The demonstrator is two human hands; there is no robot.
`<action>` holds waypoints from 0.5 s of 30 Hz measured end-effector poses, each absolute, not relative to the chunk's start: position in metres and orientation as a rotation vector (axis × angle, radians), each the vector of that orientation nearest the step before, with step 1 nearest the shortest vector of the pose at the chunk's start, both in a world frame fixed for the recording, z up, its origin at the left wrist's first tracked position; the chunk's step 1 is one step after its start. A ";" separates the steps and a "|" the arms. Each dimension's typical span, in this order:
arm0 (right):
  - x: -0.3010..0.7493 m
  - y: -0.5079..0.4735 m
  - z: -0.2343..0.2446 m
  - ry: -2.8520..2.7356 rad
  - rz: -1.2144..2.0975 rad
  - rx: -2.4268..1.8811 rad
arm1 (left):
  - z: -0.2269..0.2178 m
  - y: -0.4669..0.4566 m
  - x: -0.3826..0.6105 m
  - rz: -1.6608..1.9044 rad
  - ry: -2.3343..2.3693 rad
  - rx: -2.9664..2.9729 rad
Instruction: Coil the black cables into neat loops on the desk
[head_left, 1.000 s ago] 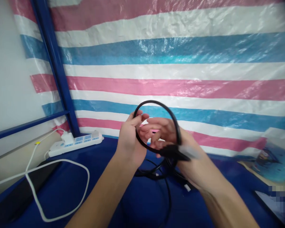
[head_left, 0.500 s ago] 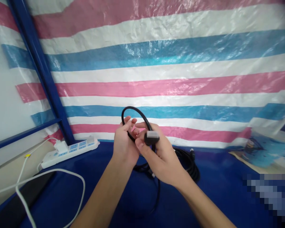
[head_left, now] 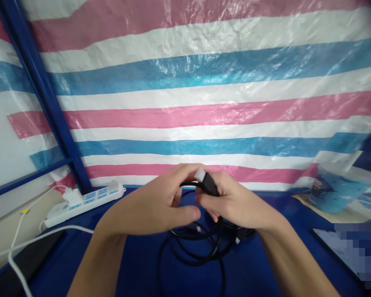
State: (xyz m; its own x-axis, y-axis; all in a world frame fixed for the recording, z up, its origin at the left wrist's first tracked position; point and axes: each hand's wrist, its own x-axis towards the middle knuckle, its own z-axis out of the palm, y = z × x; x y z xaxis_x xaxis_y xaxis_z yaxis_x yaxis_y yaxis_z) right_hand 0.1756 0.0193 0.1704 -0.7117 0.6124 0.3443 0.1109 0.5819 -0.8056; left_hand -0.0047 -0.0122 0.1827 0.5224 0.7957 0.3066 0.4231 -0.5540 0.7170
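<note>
My right hand (head_left: 228, 202) pinches the black plug (head_left: 210, 185) of a black cable; the plug's pale tip points up and left. It looks like an HDMI plug, perhaps with a clear cap. My left hand (head_left: 160, 202) arches beside it, back of the hand up. Its fingers curl round a stretch of the cable (head_left: 189, 184), while the thumb reaches toward my right hand; the other fingertips are partly hidden. Loose loops of black cable (head_left: 200, 260) hang or lie below both hands. Another small connector (head_left: 238, 240) with a pale tip shows among the coils.
A white power strip (head_left: 86, 202) with a white plug stands at the back left. White cords and a dark flat object (head_left: 27, 264) lie left on the blue table (head_left: 139, 264). At right are a blue patterned tub (head_left: 336, 189) and a partly pixelated tablet-like device (head_left: 336, 247). Striped sheeting hangs behind.
My left hand has turned from palm up to back up and now arches over the cable. The plug has swung to point up and left. More cable loops show below.
</note>
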 end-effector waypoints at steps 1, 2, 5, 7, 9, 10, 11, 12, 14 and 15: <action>0.175 0.019 0.170 -2.229 0.992 -0.584 | 0.183 -0.013 -0.004 0.803 0.991 2.202; 0.174 0.018 0.169 -2.263 0.915 -0.596 | 0.184 -0.014 -0.002 0.794 0.990 2.218; 0.168 0.017 0.166 -2.342 0.687 -0.637 | 0.185 -0.015 0.004 0.905 0.991 2.299; 0.162 0.016 0.164 -2.352 0.586 -0.663 | 0.186 -0.016 0.007 0.960 1.041 2.388; 0.156 0.016 0.162 -2.294 0.644 -0.660 | 0.187 -0.018 0.008 1.011 1.118 2.478; 0.154 0.015 0.161 -2.247 0.764 -0.641 | 0.188 -0.020 0.007 1.043 1.163 2.511; 0.151 0.016 0.161 -2.183 0.915 -0.612 | 0.189 -0.021 0.006 1.093 1.213 2.527; 0.149 0.016 0.160 -2.103 1.071 -0.579 | 0.189 -0.022 0.005 1.174 1.267 2.513; 0.145 0.017 0.158 -1.926 1.292 -0.524 | 0.191 -0.022 0.003 1.413 1.384 2.364; 0.143 0.017 0.156 -1.837 1.321 -0.507 | 0.191 -0.021 0.003 1.560 1.443 2.223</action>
State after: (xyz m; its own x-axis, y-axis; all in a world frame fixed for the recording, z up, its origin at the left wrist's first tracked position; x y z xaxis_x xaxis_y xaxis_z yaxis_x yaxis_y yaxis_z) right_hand 0.1435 0.0168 0.1561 -0.6000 0.7086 0.3714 -0.1267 0.3742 -0.9186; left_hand 0.0033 -0.0208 0.1913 0.0460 0.7113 0.7013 0.6436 -0.5581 0.5237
